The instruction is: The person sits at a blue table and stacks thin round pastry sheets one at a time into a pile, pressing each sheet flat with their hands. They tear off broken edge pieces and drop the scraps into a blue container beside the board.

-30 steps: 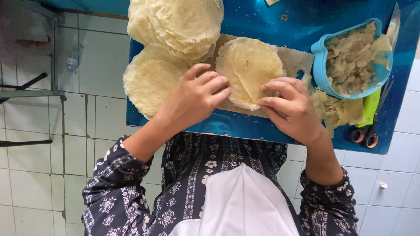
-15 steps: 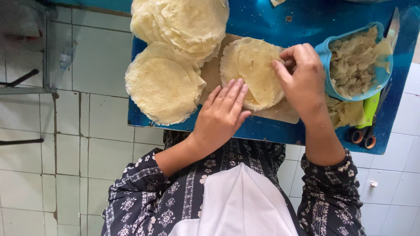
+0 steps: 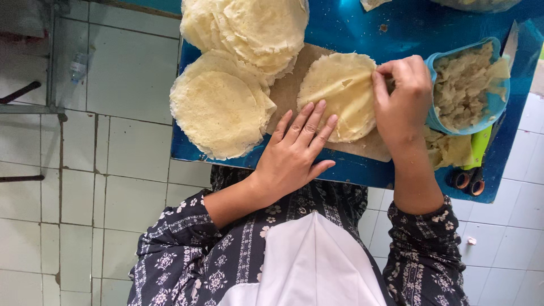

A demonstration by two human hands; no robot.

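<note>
Item: thin round crepe wrapper [image 3: 340,96], pale yellow, lying on a brown cutting board [image 3: 292,85] atop a blue table [image 3: 351,25]. Left hand [image 3: 297,150] spread flat, fingertips pressed on the wrapper's near edge, seemingly to anchor it. Right hand [image 3: 402,99] pinching the wrapper's right edge between thumb and fingers, lifting a fold. Adjacent: stacked crepe wrappers [image 3: 238,62] overlapping the board's left side, kept within reach. Container: blue plastic bowl [image 3: 494,107], just right of the pinching hand, filled with pale shredded filling [image 3: 467,82]. Scissors [image 3: 470,178] and a green-handled utensil [image 3: 480,144] lie below the bowl, beside a loose scrap of wrapper [image 3: 450,150].
</note>
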